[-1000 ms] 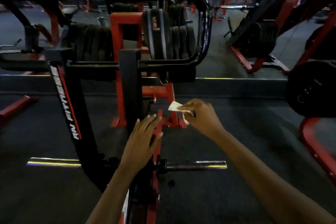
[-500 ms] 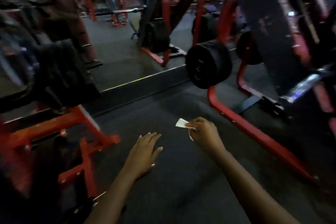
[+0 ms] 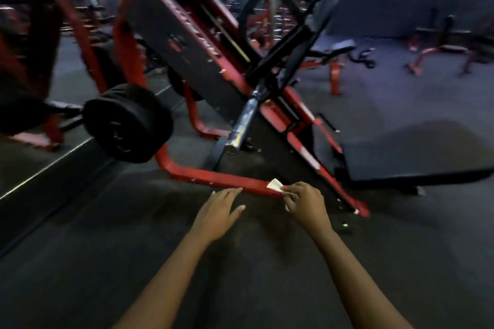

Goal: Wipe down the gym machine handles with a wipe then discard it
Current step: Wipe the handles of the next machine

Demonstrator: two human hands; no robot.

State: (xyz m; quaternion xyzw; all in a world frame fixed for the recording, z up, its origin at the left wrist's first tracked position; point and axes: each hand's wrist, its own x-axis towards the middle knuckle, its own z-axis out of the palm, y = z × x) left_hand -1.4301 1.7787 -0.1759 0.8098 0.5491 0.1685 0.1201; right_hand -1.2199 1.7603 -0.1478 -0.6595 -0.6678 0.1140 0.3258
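**Wipe pinched in the right hand, left hand spread**

The person's right hand [image 3: 304, 200] is held out low in front. Its grip pinches a small white wipe [image 3: 275, 185] between the thumb and curled fingers. One corner of the wipe sticks out to the left of the knuckles, and a sliver shows below the hand. The wipe is in the air above the floor, seen against the red base tube [image 3: 213, 176] of a black-and-red machine.

The left hand [image 3: 217, 212] hovers just beside the right one, palm down. Its grip is spread, with the fingers straight and holding nothing. Both bare forearms reach in from the bottom edge over the dark rubber floor [image 3: 107, 262].

Behind the hands the machine's sloped black panel [image 3: 187, 45] rises toward the upper left. A chrome bar sleeve [image 3: 243, 120] slants down beside it. A stack of black weight plates [image 3: 128, 123] hangs to the left, and a black pad [image 3: 401, 152] lies at the right. The far background is blurred.
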